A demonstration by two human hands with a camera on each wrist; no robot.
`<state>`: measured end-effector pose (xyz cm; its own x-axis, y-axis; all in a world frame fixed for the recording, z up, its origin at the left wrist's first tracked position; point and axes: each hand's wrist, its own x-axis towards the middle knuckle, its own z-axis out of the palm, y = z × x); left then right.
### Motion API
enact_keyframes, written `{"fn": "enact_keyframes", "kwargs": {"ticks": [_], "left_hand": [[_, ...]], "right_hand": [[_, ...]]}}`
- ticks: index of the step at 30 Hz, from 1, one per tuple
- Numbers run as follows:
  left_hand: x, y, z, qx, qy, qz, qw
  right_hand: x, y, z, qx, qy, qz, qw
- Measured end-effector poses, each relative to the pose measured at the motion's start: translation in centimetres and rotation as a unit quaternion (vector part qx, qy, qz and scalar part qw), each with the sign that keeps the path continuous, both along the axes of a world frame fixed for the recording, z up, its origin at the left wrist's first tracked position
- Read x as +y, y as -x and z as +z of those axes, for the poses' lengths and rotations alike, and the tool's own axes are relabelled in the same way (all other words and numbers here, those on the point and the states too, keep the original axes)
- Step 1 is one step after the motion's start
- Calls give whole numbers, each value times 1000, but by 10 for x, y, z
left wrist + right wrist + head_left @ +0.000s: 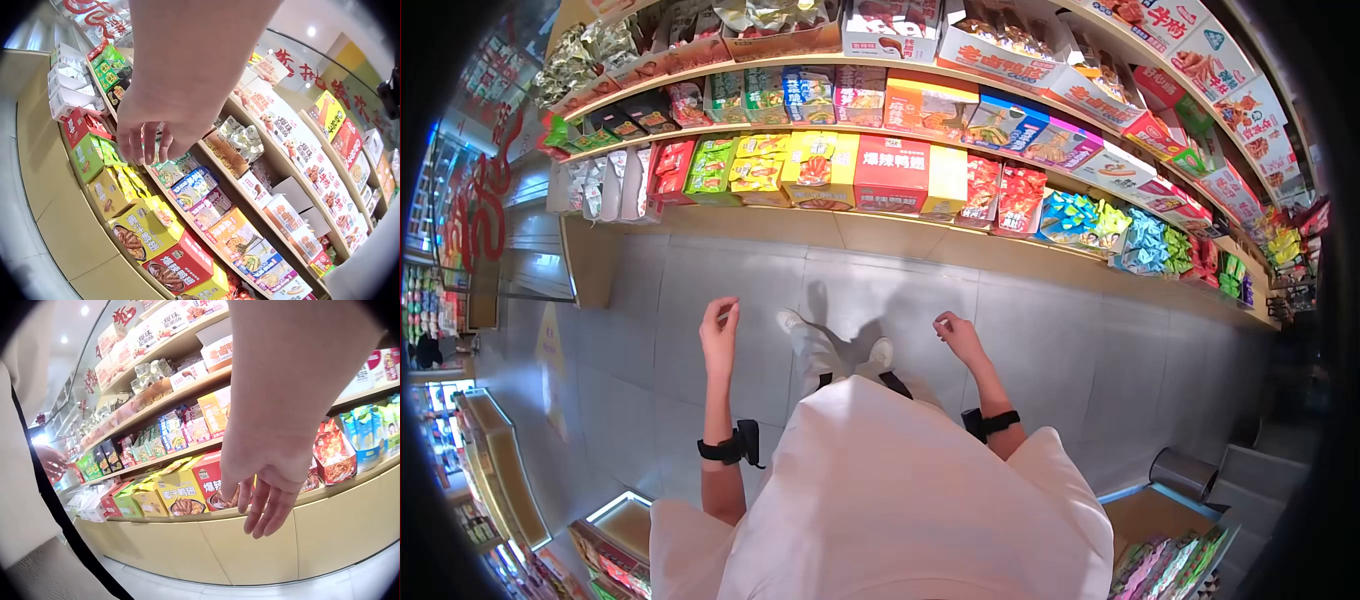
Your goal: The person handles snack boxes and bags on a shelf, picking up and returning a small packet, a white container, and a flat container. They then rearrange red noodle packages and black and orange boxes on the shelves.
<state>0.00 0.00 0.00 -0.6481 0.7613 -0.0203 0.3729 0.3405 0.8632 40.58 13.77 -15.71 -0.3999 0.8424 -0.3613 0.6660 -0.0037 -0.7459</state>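
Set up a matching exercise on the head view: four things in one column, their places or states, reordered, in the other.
Things:
1. Left hand
2. Right hand
3. Large red box
4. Pale shoes

Places or states:
A. Between yellow boxes
B. Empty, to the right of both shoes
C. On the grey floor
D. Empty, to the left of both shoes

Right pairs: 1-D; 2-B; 3-A; 4-C

ceiling lights glare, shadows mark the floor and dark edges curve.
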Motion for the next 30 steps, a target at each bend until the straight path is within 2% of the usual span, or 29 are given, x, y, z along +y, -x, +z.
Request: {"fn": "enact_keyframes", "kwargs": {"ticks": [8,14,21,24,27,29,30], "left_hand": [[16,-27,1,-4,11,-33,999],[56,-60,2,30,18,-141,989],[115,-97,0,28,20,-227,973],[150,-106,-18,-4,43,-252,967],[192,-111,-55,35,48,-284,957],[225,-114,-84,122,54,-314,940],[237,-117,-92,163,60,-327,929]], "right_hand": [[-14,-36,1,-9,12,-43,999],[-31,-66,-6,-24,-2,-55,998],[-42,-88,-27,1,26,-142,989],[-42,-96,-25,10,32,-164,986],[-41,-114,-22,33,33,-191,980],[-38,-131,-19,52,43,-221,973],[-35,-140,-16,28,36,-200,979]]}}
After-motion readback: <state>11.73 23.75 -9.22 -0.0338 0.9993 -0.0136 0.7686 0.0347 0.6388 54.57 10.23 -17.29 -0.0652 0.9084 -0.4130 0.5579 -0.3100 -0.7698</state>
